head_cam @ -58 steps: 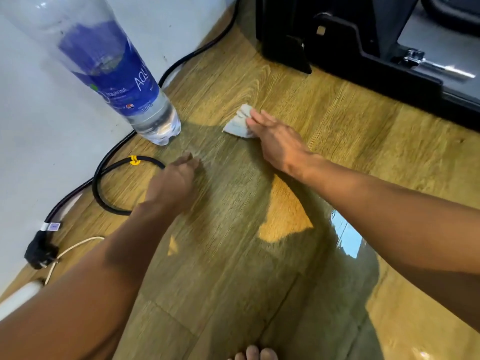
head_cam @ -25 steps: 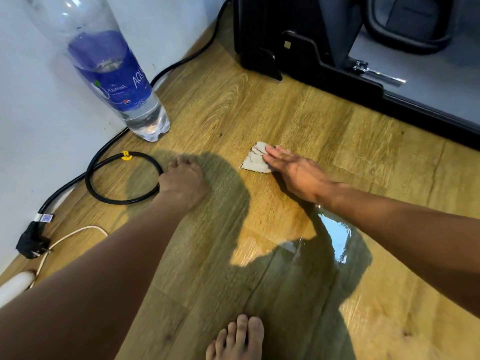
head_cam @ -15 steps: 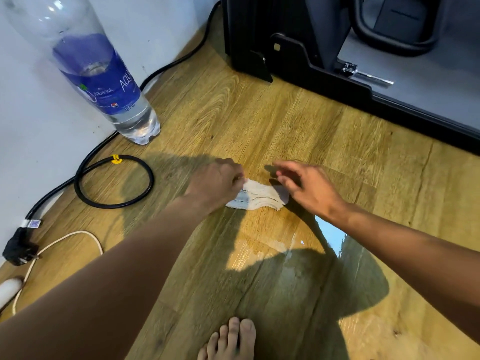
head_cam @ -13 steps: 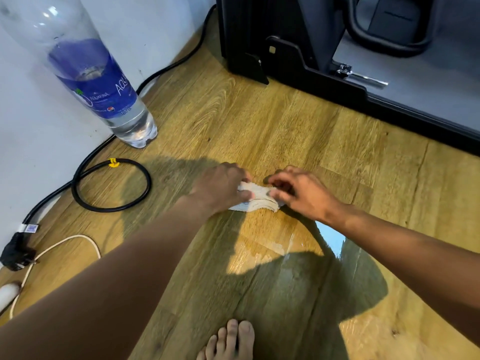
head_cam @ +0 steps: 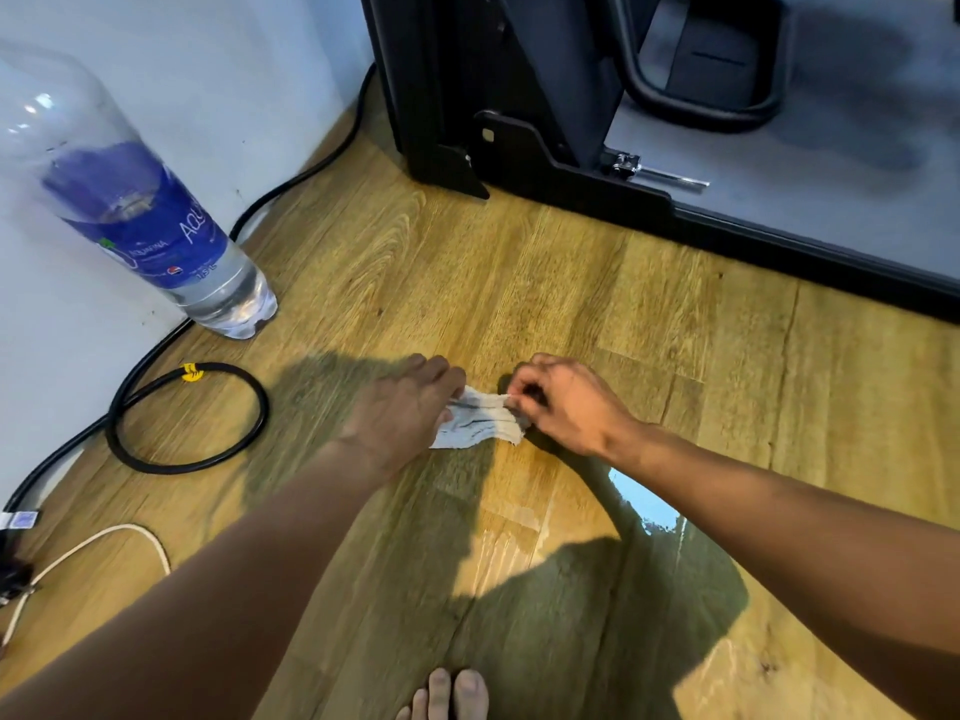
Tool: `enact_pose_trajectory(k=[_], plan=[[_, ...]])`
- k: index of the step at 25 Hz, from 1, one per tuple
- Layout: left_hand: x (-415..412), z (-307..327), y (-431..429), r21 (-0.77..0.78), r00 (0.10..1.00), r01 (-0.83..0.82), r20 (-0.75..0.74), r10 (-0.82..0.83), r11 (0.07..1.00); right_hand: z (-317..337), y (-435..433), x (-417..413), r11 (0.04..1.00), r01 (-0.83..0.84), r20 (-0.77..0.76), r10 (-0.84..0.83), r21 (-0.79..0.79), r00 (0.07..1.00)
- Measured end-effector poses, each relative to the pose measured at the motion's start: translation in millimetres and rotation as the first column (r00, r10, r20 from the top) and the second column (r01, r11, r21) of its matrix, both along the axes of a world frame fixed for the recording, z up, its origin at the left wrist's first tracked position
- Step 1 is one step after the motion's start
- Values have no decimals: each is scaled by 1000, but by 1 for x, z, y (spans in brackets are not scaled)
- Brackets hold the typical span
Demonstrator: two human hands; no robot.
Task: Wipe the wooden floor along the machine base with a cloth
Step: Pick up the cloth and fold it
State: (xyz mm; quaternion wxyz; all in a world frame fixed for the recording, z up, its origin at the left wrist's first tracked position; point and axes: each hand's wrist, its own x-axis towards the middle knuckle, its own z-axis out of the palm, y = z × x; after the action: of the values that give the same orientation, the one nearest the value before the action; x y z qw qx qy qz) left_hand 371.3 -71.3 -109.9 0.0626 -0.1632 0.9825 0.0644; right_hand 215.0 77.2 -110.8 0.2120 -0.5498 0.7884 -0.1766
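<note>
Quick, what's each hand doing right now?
Left hand: grips the small white crumpled cloth.
Right hand: pinches the same cloth's other end.

A pale wall (head_cam: 208,70) meets the glossy wooden floor (head_cam: 519,283) at the left, where a black cable (head_cam: 262,407) loops near a standing water bottle (head_cam: 156,215), and a pale blue glare (head_cam: 644,506) shines on the boards.

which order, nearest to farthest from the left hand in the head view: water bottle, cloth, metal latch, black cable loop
1. cloth: gripped by the left hand itself, on its right side.
2. black cable loop: a short way to its left.
3. water bottle: farther left and farther back.
4. metal latch: far back on the right, on the machine base.
</note>
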Motion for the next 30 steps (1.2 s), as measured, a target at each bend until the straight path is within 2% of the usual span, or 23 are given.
enact_pose_trajectory(k=[2, 4, 6, 9, 12, 15, 17, 19, 22, 23, 28, 30], plan=[[-8, -1, 1, 69, 992, -121, 30, 120, 990, 4, -2, -8, 989, 148, 216, -147, 10, 965], [-20, 2, -7, 167, 982, -182, 72, 172, 969, 6, -2, -12, 986, 166, 312, -168, 33, 935], [-24, 7, -19, 288, 979, -196, 117, 168, 937, 2, 0, -11, 993, 110, 276, -118, 43, 954], [-19, 15, -29, 476, 953, -301, 178, 245, 826, -8, -1, -7, 993, 33, 146, -49, 110, 988], [-13, 11, -23, 482, 937, -348, 143, 319, 804, -5, -3, -7, 981, 33, 143, -60, 189, 988], [-14, 8, -18, 415, 947, -321, 153, 282, 851, 0, -5, -4, 984, 27, 134, -51, 179, 990], [-19, 8, -17, 415, 946, -323, 177, 273, 851, 2, -5, -4, 985, 79, 227, -113, 152, 967], [-27, 12, -15, 496, 934, -357, 160, 320, 792, 5, -4, -9, 975, 200, 369, -221, 95, 903], [-55, 31, -10, 713, 849, -430, 113, 515, 553, 22, -1, -35, 891, 454, 570, -367, -11, 735], [-71, 35, -9, 756, 823, -422, 88, 561, 501, 30, 1, -49, 851, 524, 613, -397, -33, 683], [-179, 53, 11, 886, 821, -228, -49, 569, 405, 57, 19, -132, 649, 749, 722, -453, -134, 522], [-222, 53, 21, 910, 801, -191, -71, 594, 367, 61, 27, -163, 573, 809, 752, -475, -129, 456]])
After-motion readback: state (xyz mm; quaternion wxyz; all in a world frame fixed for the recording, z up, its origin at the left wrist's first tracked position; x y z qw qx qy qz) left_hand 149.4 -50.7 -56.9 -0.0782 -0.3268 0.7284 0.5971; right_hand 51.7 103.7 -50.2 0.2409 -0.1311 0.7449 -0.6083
